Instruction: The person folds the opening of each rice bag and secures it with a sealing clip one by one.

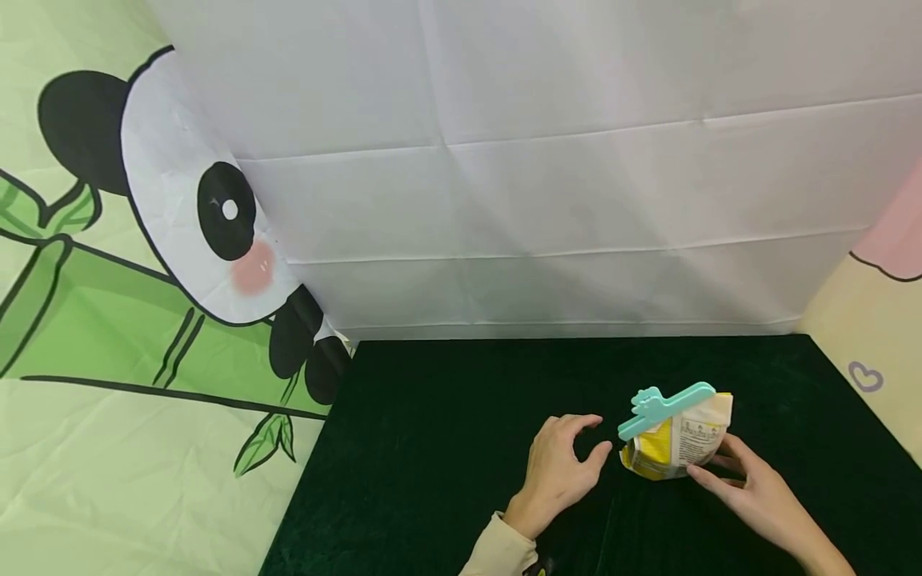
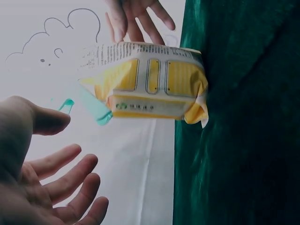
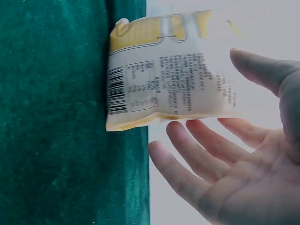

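Note:
A yellow and white snack bag [image 1: 677, 444] stands on the dark green table. Across its folded top lies a mint-green sealing clip [image 1: 666, 410] with a cloud-like figure on one end. My left hand [image 1: 562, 468] is just left of the bag, not touching it, thumb and fingers spread apart. The right hand [image 1: 752, 488] is at the bag's right side, fingers loosely extended; whether they touch the bag I cannot tell. In the right wrist view, the bag's back [image 3: 159, 84] shows a barcode and small print, with the fingers [image 3: 183, 154] spread along its edge.
Dark green cloth covers the table [image 1: 446, 448]. A white curtain [image 1: 547, 200] hangs behind it, and a panda-printed green cloth [image 1: 202, 200] borders the left side. A cream and pink printed cloth [image 1: 875, 344] borders the right.

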The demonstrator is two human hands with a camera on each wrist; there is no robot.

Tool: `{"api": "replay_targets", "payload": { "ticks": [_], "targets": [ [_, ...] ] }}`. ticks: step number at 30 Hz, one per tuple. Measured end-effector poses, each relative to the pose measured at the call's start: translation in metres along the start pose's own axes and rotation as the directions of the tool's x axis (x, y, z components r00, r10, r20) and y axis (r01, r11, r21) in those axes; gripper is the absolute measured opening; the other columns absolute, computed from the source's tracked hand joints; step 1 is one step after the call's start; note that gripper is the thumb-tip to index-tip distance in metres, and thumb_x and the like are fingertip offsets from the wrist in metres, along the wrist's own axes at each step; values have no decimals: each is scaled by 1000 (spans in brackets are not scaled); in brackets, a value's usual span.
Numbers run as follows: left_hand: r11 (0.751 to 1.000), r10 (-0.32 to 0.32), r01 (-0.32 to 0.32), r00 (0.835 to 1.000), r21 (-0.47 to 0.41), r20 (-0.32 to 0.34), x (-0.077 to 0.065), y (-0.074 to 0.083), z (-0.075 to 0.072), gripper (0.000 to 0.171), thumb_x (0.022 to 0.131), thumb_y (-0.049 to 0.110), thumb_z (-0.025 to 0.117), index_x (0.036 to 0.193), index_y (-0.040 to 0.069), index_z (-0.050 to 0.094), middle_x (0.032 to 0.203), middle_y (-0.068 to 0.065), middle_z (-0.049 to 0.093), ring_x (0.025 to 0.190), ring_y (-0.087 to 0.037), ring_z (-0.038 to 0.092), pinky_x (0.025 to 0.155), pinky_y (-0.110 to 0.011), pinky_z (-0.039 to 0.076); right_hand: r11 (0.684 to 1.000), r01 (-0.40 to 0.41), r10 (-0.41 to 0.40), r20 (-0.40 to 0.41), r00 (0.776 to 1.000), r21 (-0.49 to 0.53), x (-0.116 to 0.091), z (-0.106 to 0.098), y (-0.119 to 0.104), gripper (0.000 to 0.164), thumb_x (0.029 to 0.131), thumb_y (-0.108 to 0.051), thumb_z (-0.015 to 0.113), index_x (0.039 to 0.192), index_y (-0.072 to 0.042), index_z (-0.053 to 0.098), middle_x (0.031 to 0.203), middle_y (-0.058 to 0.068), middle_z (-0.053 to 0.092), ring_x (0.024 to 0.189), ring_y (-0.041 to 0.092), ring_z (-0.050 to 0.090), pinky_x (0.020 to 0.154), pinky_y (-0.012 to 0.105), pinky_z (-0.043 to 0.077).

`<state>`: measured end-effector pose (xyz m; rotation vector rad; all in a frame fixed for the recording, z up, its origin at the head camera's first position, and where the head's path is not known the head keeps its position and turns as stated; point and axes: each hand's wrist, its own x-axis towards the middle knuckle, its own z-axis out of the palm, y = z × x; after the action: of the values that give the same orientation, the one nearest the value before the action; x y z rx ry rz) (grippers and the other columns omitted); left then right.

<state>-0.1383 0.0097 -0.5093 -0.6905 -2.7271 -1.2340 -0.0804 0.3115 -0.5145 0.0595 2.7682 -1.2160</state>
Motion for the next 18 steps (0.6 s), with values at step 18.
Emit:
{"api": "replay_targets", "payload": {
  "ticks": [18],
  "targets": [
    [972, -69, 60, 997, 227, 35, -31, -25, -55, 41, 102, 42, 68, 140, 27, 68, 143, 2, 67, 129, -19, 59, 105, -48, 54, 998, 38, -40, -43, 998, -46, -13, -2, -11, 83, 104, -40, 70, 162, 1, 28, 158, 36, 39, 130, 55, 58, 91, 56, 61]
  ]
}}
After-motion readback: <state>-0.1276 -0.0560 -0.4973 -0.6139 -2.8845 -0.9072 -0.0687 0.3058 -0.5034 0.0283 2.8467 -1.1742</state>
